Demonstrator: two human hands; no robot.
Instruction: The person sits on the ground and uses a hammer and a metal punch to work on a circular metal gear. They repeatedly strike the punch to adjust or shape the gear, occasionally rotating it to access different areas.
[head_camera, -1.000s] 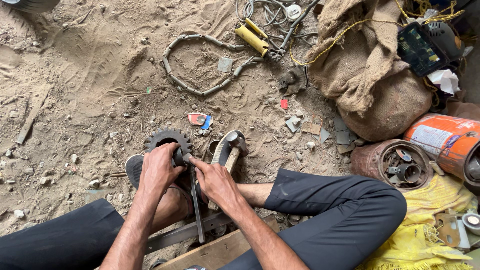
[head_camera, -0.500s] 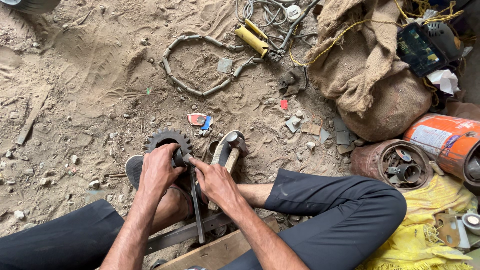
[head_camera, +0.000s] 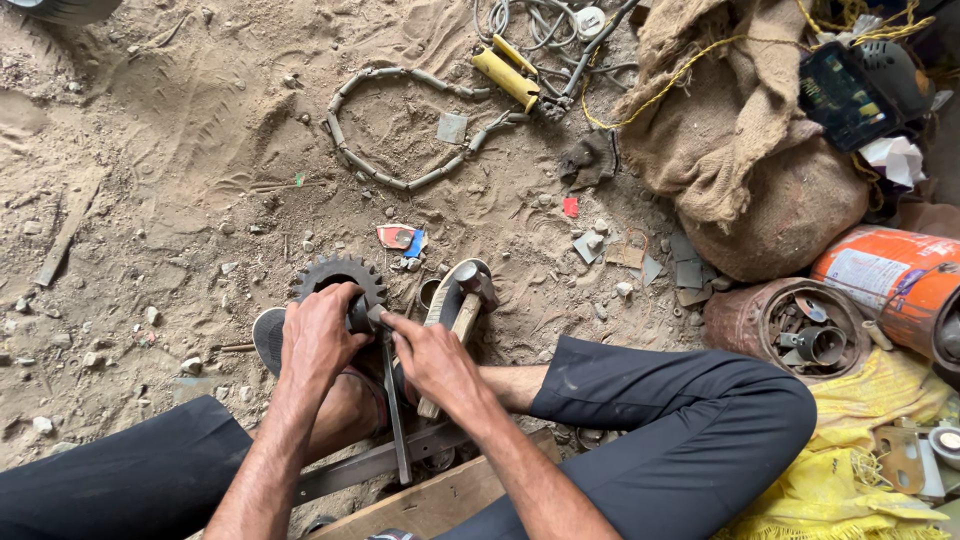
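A dark toothed gear lies on the sandy ground by my feet. My left hand is closed over its near side and hub. My right hand pinches a small metal part at the hub with its fingertips. A thin flat metal bar runs down from the hub between my hands. A hammer with a wooden handle lies just right of my right hand, beside my sandal. What exactly sits under my left palm is hidden.
A rusty tin of metal parts and an orange cylinder stand at the right, behind a burlap sack. A segmented hose loop, yellow-handled pliers and cables lie farther off. A wooden plank lies under my legs.
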